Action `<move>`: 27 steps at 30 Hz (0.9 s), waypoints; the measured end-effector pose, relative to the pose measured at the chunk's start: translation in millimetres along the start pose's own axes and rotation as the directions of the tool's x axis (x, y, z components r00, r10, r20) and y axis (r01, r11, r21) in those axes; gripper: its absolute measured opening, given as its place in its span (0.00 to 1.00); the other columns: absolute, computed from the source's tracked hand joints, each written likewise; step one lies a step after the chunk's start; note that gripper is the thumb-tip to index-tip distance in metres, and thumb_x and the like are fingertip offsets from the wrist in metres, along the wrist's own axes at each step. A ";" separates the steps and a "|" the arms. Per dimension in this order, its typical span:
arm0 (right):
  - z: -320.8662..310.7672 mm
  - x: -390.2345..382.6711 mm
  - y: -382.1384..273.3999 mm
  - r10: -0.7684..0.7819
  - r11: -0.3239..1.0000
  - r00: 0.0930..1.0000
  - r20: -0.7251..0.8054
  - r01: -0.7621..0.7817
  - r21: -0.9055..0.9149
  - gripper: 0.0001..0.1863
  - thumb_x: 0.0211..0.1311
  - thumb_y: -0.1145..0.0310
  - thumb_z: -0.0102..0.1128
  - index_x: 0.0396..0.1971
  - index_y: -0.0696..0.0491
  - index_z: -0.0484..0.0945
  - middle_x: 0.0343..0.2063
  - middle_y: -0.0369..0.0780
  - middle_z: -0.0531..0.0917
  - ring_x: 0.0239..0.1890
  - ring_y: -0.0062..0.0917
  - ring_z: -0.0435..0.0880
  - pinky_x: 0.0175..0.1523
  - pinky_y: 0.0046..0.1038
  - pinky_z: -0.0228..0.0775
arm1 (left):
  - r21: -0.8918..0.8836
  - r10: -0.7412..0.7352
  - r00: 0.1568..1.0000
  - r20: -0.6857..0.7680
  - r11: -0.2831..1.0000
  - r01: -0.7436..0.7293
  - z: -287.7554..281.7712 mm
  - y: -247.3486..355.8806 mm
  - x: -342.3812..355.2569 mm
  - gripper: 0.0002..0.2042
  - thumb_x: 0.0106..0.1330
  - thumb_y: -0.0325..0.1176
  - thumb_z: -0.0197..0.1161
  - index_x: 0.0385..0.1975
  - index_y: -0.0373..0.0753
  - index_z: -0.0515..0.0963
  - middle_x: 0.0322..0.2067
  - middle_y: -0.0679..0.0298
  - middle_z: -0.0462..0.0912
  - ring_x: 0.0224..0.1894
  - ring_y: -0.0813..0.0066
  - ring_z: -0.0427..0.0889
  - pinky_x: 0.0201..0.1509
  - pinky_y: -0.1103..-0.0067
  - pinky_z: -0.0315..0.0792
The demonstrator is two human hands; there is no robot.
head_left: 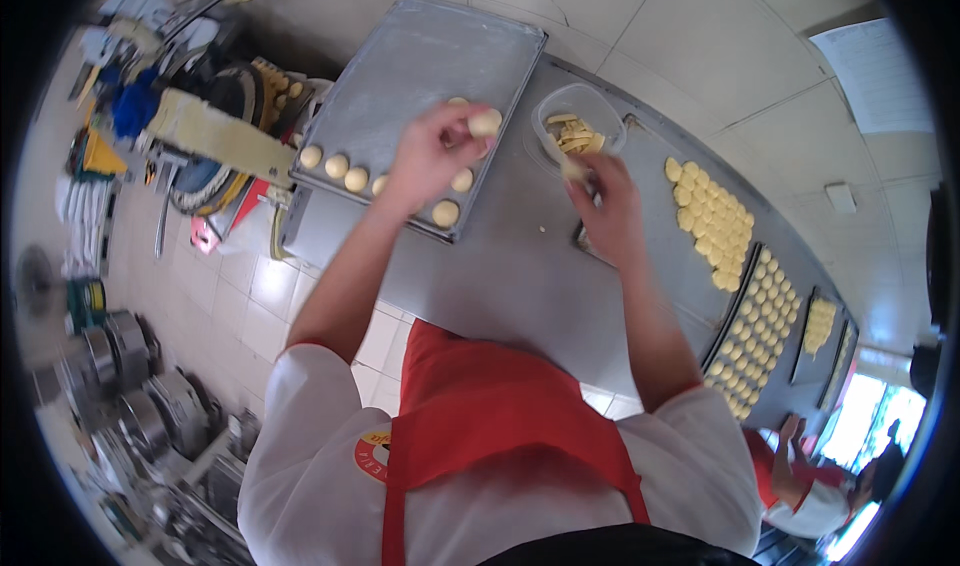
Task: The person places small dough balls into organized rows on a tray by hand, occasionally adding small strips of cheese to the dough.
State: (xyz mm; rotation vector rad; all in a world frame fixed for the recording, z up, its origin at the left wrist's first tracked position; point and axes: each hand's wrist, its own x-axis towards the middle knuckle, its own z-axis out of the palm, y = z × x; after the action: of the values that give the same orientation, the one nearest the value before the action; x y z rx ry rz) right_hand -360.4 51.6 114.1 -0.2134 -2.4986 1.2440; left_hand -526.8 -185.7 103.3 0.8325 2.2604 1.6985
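My left hand (432,156) is closed on a pale round dough ball (485,123), held above the right edge of a floured metal tray (430,56). More dough balls (356,179) sit along the tray's near and right edges. Beside the tray stands a clear plastic tub (618,126) with yellow strips (575,134) in it. At the tub's near rim, my right hand (612,211) pinches a pale yellow piece (573,169); it is blurred, and its exact kind cannot be told.
Many flattened yellow dough pieces (705,216) lie on the steel counter (470,276) to the right, beyond them a tray of dough balls (755,331). A co-worker (805,491) stands at the far right. Machinery (215,141) is at the left, metal pots (150,416) lower left.
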 end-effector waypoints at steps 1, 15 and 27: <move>20.6 35.9 -3.3 -0.009 0.998 1.000 -0.014 0.010 0.056 0.21 0.68 0.75 0.71 0.60 0.53 0.84 0.52 0.45 0.85 0.53 0.37 0.89 0.58 0.35 0.84 | 0.057 -0.007 1.000 0.027 0.998 0.005 -15.2 -8.4 33.0 0.21 0.65 0.28 0.80 0.58 0.39 0.87 0.43 0.64 0.88 0.44 0.82 0.86 0.49 0.82 0.80; 113.3 168.8 54.5 -0.042 0.893 0.978 0.203 0.128 -0.431 0.20 0.59 0.68 0.75 0.52 0.47 0.86 0.48 0.40 0.88 0.51 0.41 0.83 0.62 0.41 0.75 | 0.236 0.195 0.763 0.616 0.879 -0.415 -38.2 -132.5 195.0 0.21 0.58 0.34 0.79 0.51 0.38 0.87 0.48 0.57 0.88 0.52 0.55 0.85 0.59 0.65 0.80; 2.4 40.1 90.2 0.122 0.918 0.917 -0.380 -0.250 -0.308 0.18 0.64 0.68 0.73 0.54 0.51 0.87 0.55 0.45 0.84 0.60 0.46 0.81 0.67 0.45 0.73 | -0.012 0.378 0.839 0.392 0.914 -0.406 1.4 -35.7 173.9 0.30 0.63 0.38 0.79 0.67 0.43 0.80 0.64 0.53 0.80 0.68 0.52 0.78 0.71 0.62 0.73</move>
State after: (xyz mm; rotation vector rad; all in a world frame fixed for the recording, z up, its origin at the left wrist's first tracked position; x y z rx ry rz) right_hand -400.2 115.6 50.4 -0.7185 -2.3940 0.7240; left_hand -680.6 -97.1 99.9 1.5878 1.9779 1.4264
